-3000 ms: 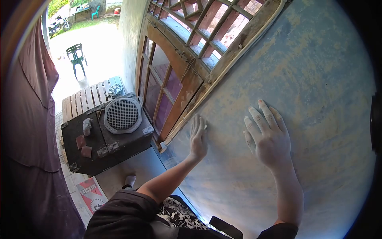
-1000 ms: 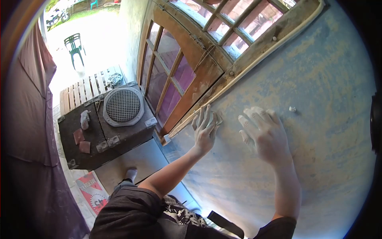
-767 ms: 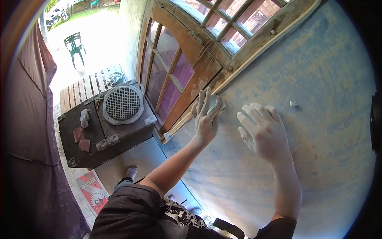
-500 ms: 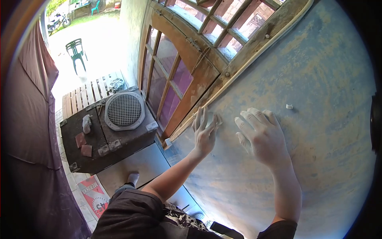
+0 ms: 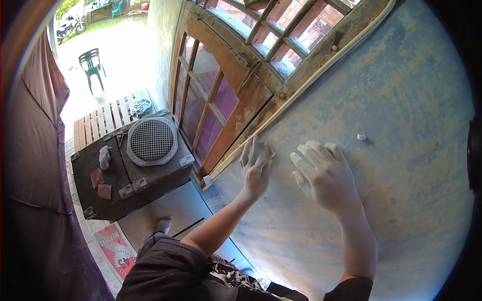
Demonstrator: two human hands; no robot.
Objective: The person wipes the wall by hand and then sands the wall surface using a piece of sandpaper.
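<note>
Wall (image 5: 401, 170) ahead of you: matte plaster, patchy blue-grey w/ tan blotches, chalky streaks. It's right behind both your hands. Your left hand (image 5: 256, 174) is up nr the long pale strip (image 5: 312, 80), fingers spread; can't tell if anything's pinned under it. Your right hand (image 5: 326, 179), nearby, has fingers loosely parted, slightly bent, backs dusty; palm hidden. Small white stub (image 5: 361, 136) sits up & right of it. Past strip: brown wood door (image 5: 246, 100) w/ glass panes, then dark box (image 5: 113, 176) w/ round mesh grille (image 5: 152, 141).
</note>
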